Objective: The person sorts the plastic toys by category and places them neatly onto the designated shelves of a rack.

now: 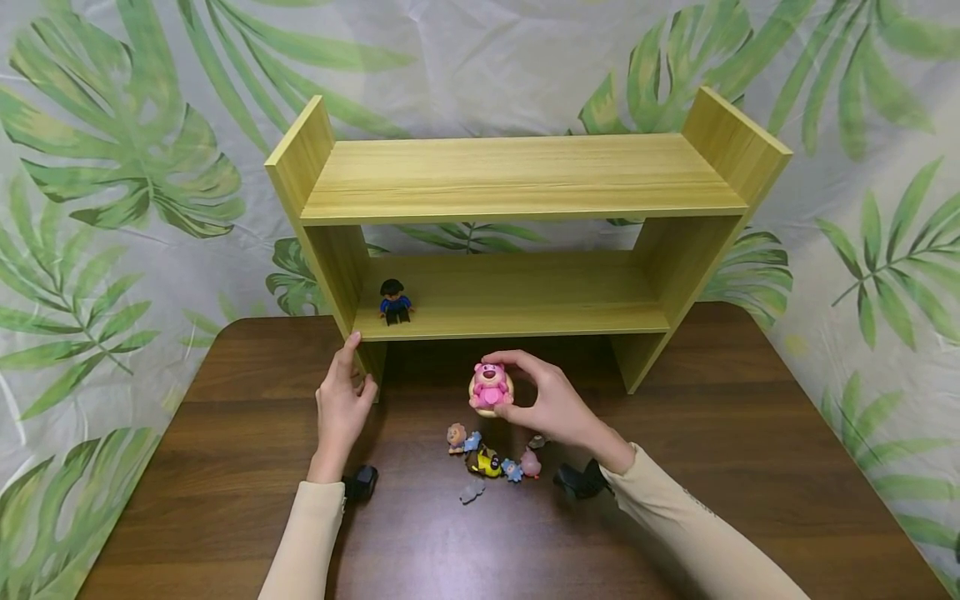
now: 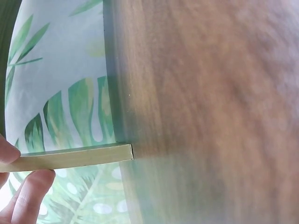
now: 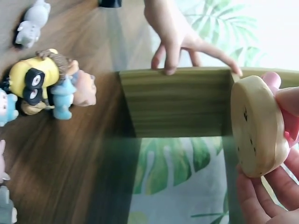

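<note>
In the head view my right hand (image 1: pixel 558 400) holds a pink bear figure (image 1: pixel 491 387) in front of the shelf's lower opening, thumb and fingers at its edges. From the right wrist, the figure's round cream-coloured back (image 3: pixel 257 126) shows, with small dark marks on it. My left hand (image 1: pixel 341 408) grips the left side panel of the wooden shelf (image 1: pixel 525 179). Fingertips (image 2: pixel 37 179) press both faces of that panel (image 2: pixel 84 157) in the left wrist view. A toy figure (image 1: pixel 395 304) with black hair and a blue top sits on the middle board's left end.
Below the bear, several small toys lie on the brown table (image 1: pixel 247 400): a yellow minion figure (image 1: pixel 486 461), a lion (image 1: pixel 456 437), a pink figure (image 1: pixel 530 463), blue figures and a grey figure (image 1: pixel 472 492). A leaf-patterned cloth (image 1: pixel 480 67) hangs behind the shelf.
</note>
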`<move>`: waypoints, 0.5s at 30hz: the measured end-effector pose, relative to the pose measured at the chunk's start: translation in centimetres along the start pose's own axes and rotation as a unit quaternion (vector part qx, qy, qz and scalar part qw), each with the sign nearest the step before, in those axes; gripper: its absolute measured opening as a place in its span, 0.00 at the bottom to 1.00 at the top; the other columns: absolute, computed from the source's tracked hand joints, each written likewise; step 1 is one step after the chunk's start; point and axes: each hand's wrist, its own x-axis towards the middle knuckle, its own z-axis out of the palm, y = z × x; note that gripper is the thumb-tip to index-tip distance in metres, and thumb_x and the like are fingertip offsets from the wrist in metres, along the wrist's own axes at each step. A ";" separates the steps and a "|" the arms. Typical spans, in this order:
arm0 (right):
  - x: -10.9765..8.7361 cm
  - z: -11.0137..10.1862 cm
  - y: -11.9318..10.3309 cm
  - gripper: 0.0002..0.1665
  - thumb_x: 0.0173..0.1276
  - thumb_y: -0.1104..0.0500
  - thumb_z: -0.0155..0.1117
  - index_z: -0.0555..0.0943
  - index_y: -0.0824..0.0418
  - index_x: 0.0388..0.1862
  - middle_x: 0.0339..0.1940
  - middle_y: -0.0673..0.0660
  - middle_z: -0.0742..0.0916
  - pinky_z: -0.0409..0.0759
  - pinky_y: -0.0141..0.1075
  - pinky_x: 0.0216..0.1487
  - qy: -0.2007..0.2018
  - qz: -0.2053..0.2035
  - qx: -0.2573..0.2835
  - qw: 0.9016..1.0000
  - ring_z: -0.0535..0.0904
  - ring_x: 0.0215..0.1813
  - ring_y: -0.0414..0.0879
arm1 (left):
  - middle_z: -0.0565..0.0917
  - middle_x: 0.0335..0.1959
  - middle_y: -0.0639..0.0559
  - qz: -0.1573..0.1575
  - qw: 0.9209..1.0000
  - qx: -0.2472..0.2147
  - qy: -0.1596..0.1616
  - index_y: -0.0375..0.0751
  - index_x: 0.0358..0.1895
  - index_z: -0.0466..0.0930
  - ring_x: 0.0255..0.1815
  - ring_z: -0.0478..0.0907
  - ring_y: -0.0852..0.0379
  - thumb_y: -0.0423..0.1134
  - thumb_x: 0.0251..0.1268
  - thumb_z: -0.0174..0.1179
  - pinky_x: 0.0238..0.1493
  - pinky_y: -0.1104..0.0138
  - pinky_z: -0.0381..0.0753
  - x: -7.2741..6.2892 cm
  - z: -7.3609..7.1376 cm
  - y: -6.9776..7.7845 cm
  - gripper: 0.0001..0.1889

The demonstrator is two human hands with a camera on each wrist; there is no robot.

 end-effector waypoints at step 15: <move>1.7 -0.2 1.6 0.32 0.53 0.68 0.73 0.77 0.66 0.59 0.56 0.59 0.80 0.72 0.44 0.59 0.011 -0.070 -0.004 0.997 0.74 0.58 0.50 | 0.75 0.55 0.39 0.005 1.000 0.004 0.006 0.58 0.71 0.58 0.34 0.81 0.40 0.18 0.52 0.55 0.23 0.55 0.77 0.0 0.1 0.0 0.44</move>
